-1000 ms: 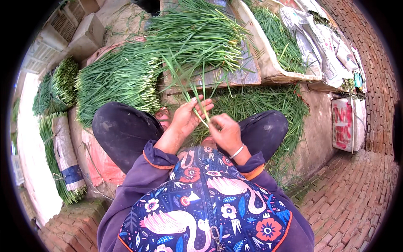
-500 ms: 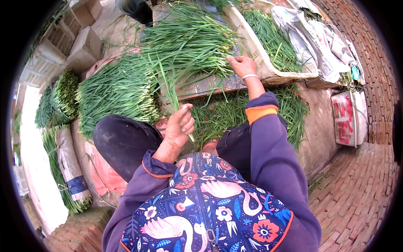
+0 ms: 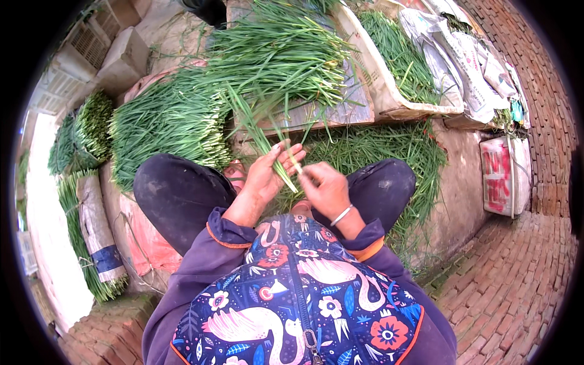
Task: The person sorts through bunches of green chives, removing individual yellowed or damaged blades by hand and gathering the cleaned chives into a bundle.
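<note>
Holding a small bunch of green stalks across the palm, left hand is only loosely curled. Right hand, motion-blurred, pinches one pale stalk just beside it. Bunch slants between the knees, leaves pointing toward the pile.

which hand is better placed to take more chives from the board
Probably the right hand: it lines up with the pale stem ends of the chive pile and seems to pinch one blurred stalk, while the left hand holds several chives.
</note>
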The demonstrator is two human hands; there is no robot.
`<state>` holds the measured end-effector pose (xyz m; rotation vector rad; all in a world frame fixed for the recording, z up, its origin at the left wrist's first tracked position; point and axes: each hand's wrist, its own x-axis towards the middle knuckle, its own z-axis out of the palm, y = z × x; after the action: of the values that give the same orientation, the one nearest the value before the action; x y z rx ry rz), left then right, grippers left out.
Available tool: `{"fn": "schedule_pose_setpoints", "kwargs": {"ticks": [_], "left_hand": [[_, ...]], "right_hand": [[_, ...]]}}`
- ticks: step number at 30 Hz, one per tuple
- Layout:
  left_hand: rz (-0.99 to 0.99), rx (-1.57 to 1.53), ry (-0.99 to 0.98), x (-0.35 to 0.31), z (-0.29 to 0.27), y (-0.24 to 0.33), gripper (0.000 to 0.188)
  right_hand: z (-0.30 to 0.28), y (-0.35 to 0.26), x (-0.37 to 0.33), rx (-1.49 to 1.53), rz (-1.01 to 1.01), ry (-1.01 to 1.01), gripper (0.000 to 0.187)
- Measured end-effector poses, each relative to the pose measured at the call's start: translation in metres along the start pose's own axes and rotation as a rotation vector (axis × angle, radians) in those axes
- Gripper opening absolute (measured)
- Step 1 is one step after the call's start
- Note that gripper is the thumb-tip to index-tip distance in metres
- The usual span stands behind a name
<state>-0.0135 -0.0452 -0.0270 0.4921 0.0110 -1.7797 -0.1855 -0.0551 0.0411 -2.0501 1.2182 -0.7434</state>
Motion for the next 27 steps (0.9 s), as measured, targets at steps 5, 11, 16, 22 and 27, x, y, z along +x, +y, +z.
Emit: {"fn": "schedule_pose_setpoints", "kwargs": {"ticks": [5,11,16,22,27], "left_hand": [[-0.076,-0.141,-0.224,-0.009,0.000,0.013,0.031],[0.119,-0.034,-0.051,-0.023,0.015,0.021,0.023],[0.061,0.063,-0.033,-0.017,0.013,0.017,0.025],[0.003,-0.009,-0.009,-0.013,-0.001,0.014,0.038],[-0.037,0.066,-0.005,-0.013,0.011,0.008,0.042]], "right_hand": [[-0.012,0.010,0.017,0.069,-0.173,-0.446,0.014],[-0.042,0.071,0.128,0.045,0.185,0.219,0.029],[-0.041,0.092,0.191,-0.266,0.226,0.118,0.032],[-0.062,0.052,0.144,-0.130,0.104,0.401,0.026],[-0.075,0.014,0.067,-0.098,0.036,0.503,0.015]]}}
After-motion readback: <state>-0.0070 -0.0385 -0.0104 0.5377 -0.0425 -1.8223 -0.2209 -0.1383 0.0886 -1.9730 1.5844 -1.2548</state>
